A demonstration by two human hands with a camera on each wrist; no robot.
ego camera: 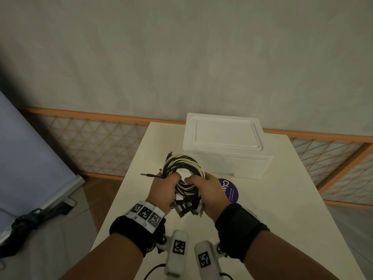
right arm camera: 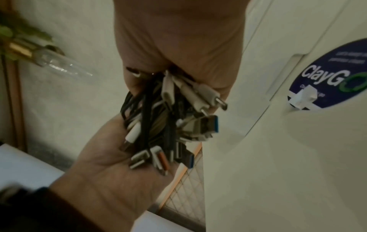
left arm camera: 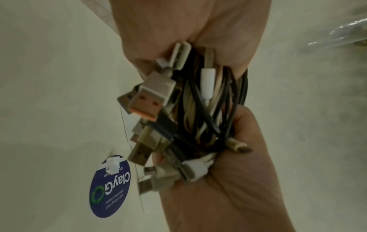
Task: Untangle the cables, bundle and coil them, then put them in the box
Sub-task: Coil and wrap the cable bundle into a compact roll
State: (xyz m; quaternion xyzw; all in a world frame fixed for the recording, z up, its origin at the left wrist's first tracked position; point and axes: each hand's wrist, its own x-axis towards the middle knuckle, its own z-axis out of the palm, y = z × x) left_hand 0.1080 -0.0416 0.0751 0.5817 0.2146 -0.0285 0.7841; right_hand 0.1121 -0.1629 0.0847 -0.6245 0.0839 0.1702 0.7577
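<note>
Both hands hold one coil of black and white cables above the white table. My left hand grips the coil's left side and my right hand grips its right side, thumbs on top. Several USB plugs hang in a bunch between my palms. A black jack plug sticks out to the left. In the left wrist view the cables run between my left hand and my right hand. The white foam box stands behind, its lid on.
A round purple sticker lies on the table just in front of the box. A wooden lattice fence runs behind the table. On the floor at the left are a leaning pale panel and dark gear.
</note>
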